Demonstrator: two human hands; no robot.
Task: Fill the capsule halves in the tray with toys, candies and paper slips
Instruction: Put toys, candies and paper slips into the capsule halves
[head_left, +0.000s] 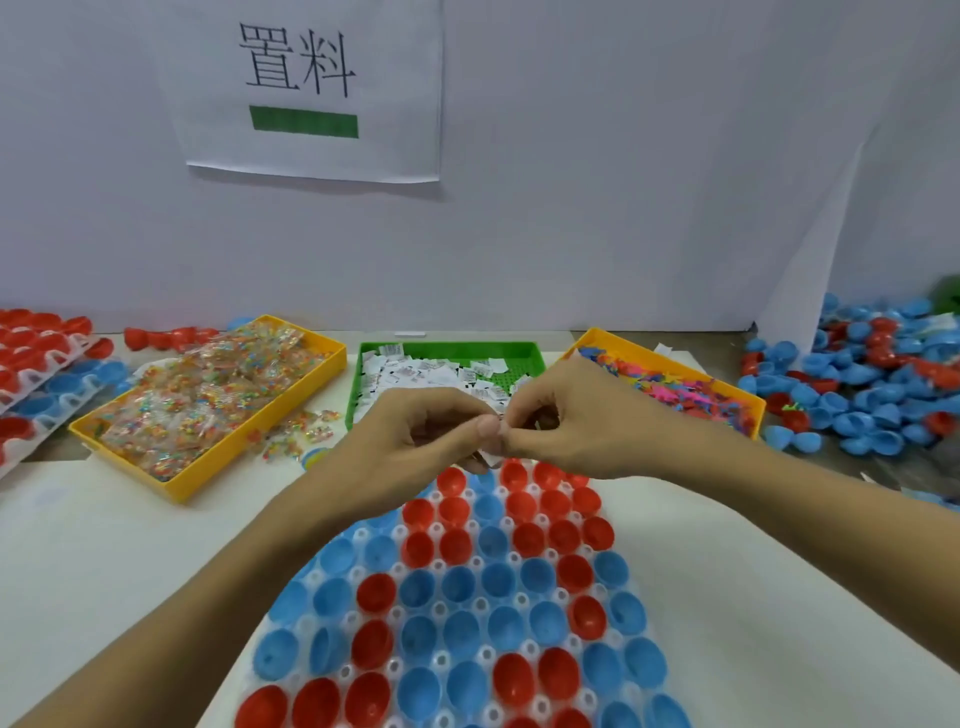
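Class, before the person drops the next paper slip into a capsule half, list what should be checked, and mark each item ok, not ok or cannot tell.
1. Small white paper slips pinched between left hand and right hand: ok.
2. Only one slip separated: cannot tell.
3. Hands above the clear plastic tray of red and blue capsule halves: ok.
4. Visible halves open side up: ok.
5. Green slip tray stocked: ok.
6. Halves under the hands empty: cannot tell.

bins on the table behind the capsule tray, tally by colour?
Yellow plastic bins: 2, one with clear candy packets, one with colourful small toys
Green plastic bin: 1, with white paper slips
Total: 3
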